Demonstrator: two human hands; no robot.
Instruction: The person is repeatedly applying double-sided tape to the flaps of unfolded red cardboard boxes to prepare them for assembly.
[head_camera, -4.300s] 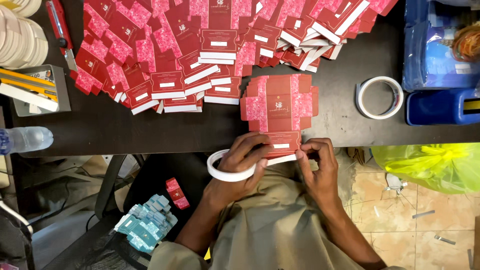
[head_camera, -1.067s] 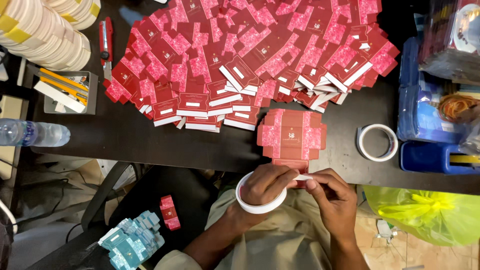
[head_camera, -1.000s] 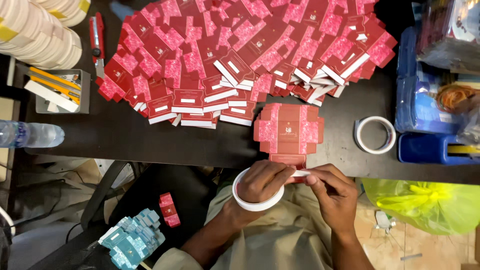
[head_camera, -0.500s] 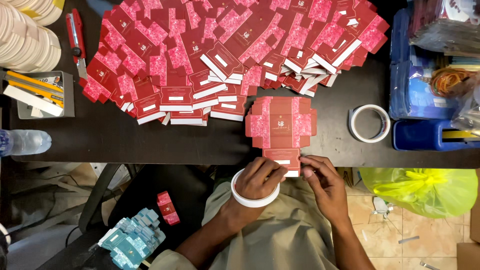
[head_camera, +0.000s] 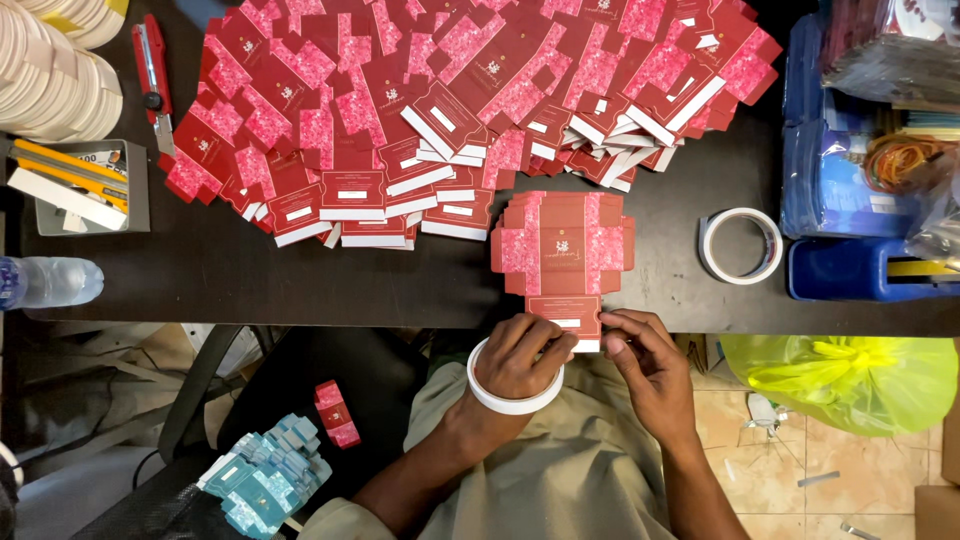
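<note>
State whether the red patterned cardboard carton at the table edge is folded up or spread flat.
Spread flat: the red patterned cardboard carton lies unfolded, side flaps splayed.

Beside the flat red-and-pink patterned carton blank (head_camera: 563, 248) on the black table (head_camera: 250, 285) lie a white tape ring (head_camera: 741, 246), a blue plastic bin (head_camera: 860, 268) and a yellow-green bag (head_camera: 850, 380).

Flat carton blank (head_camera: 563, 250) of matt printed card; tape roll (head_camera: 740, 246) glossy white plastic; table (head_camera: 200, 280) dark, smooth, matt.

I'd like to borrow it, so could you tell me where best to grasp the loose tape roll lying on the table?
Pinch the white tape roll across its rim, one finger through the open centre, from above: it lies flat and clear of the cartons.
</note>
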